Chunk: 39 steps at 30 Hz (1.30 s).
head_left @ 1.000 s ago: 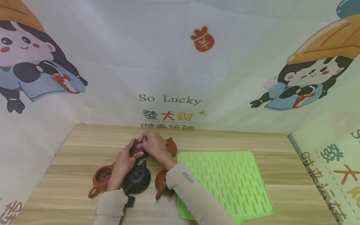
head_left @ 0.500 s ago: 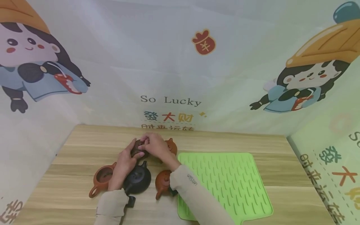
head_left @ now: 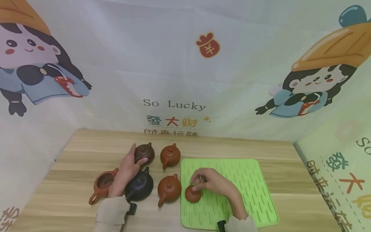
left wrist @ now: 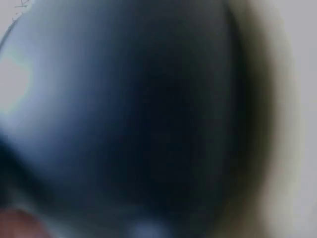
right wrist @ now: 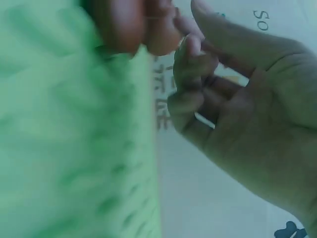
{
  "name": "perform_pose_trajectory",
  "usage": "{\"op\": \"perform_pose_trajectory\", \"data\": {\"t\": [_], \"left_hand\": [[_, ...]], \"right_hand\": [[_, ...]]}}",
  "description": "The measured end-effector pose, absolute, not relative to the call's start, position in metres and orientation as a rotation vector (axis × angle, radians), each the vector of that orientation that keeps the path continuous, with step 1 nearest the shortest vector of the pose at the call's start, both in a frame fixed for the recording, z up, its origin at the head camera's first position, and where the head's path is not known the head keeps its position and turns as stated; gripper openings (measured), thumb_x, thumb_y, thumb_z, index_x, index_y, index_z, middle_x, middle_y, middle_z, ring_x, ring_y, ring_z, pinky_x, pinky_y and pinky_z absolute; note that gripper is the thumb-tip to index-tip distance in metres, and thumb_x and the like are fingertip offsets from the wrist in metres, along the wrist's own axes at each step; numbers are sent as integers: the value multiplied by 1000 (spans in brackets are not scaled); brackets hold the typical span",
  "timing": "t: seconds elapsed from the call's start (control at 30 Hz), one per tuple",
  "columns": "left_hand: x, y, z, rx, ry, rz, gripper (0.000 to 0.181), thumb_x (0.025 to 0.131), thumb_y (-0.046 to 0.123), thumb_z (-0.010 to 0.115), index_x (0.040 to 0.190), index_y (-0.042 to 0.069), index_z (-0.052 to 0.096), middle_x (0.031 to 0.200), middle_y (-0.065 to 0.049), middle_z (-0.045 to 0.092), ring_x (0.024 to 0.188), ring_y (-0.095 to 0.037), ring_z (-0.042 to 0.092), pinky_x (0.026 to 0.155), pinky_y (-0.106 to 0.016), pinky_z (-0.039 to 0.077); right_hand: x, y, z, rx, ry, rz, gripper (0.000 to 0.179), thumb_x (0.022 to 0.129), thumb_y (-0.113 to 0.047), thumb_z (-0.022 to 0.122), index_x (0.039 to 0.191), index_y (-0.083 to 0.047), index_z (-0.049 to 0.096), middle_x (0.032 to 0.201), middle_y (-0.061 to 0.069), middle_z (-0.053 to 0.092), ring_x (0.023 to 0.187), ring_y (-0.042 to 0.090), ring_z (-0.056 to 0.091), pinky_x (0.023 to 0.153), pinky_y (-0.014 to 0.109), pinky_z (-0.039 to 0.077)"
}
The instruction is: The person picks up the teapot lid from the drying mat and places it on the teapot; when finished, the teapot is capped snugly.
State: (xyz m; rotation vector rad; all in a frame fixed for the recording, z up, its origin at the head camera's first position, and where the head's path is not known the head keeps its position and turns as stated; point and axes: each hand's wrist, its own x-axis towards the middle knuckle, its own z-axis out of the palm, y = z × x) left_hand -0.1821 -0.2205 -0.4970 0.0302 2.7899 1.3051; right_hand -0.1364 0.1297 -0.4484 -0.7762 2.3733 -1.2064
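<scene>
My left hand (head_left: 126, 166) holds a small dark brown teapot (head_left: 146, 153), thumb on its near side and fingers along its left. Its lid is on. On the left edge of a green mat (head_left: 237, 187), my right hand (head_left: 214, 182) pinches the top of a round reddish-brown lid (head_left: 192, 195). The right wrist view shows this hand (right wrist: 247, 104) with bent fingers beside blurred reddish-brown clay (right wrist: 121, 25). A lidless reddish teapot (head_left: 101, 191) lies left of my left forearm. Beside that wrist is a black teapot (head_left: 142, 185), which fills the left wrist view as a dark blur (left wrist: 124, 114).
Two orange-brown lidded teapots stand between the hands, one at the back (head_left: 170, 155) and one nearer (head_left: 169, 190), close to the mat's left edge. A printed cloth backdrop (head_left: 174, 71) rises behind the wooden table (head_left: 66, 174).
My right hand has left the dark brown teapot's lid and moved right and nearer, to the reddish-brown lid on the mat. My left hand stays at the dark brown teapot.
</scene>
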Motion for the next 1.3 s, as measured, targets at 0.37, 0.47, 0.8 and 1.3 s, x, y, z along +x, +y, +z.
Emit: {"op": "perform_pose_trajectory", "data": {"t": [0.37,0.47,0.8,1.3], "left_hand": [[-125,-286,-426,120,2944,1087,85,109,24,72,170,-8,22,169,-43,27,150,-69,32,120,-79,32],[-102,-323,-430,73,2947,1010,91,110,31,70,172,-6,15,166,-47,27,146,-74,32,113,-83,35],[-60,-349,-485,77,2830,1046,104,105,28,77,172,-7,6,167,-49,18,145,-77,27,128,-68,30],[-61,-331,-503,175,2939,1069,84,106,16,73,169,-10,23,156,-48,42,142,-68,45,103,-8,42]], "right_hand": [[-120,139,-472,-799,2263,-1346,14,95,2,80,108,-3,77,100,5,73,86,1,58,79,21,54],[-121,138,-473,-808,2263,-1357,13,96,-1,81,108,-3,78,99,4,72,86,1,58,79,21,54],[-122,138,-477,-792,2250,-1374,12,95,-1,82,106,-3,78,97,2,71,85,2,57,79,21,53],[-123,139,-477,-783,2248,-1365,10,94,-1,82,102,-4,77,96,1,71,83,1,57,77,21,53]]}}
